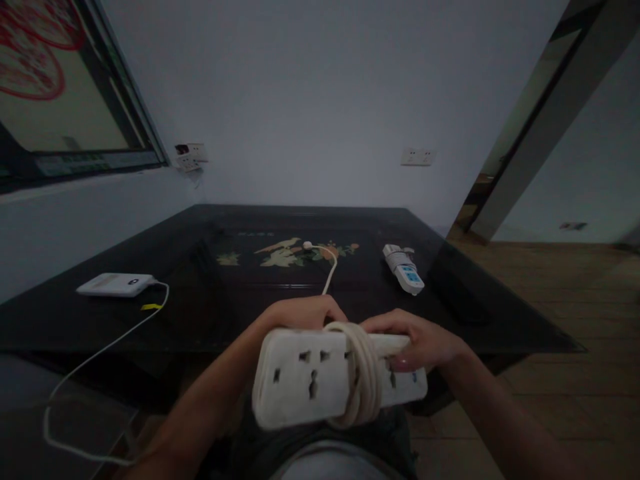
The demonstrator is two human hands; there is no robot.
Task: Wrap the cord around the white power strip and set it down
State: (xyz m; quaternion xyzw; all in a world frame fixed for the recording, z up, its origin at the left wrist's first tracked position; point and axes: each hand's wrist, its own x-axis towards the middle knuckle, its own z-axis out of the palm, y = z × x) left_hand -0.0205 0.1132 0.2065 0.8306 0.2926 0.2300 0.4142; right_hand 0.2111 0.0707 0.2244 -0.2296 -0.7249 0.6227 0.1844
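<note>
A white power strip point(300, 380) is held up in front of me, with its sockets facing me. Its cream cord point(367, 377) is wound in several turns around the strip's middle. My right hand point(420, 337) grips the strip's right end, thumb on the socket face and fingers over the upper edge. Behind the strip, my left hand point(305, 313) is closed at the cord, its fingertips hidden. From there, a loose length of cord runs forward over the table to a plug point(307, 245).
On the dark table point(190, 267), a second power strip point(404, 269) with its cord wrapped lies at the right. A white box-shaped device point(117, 285) with a cable point(107, 350) lies at the left. Wall sockets point(417, 157) are beyond the table, and a window point(75, 87) is at the left.
</note>
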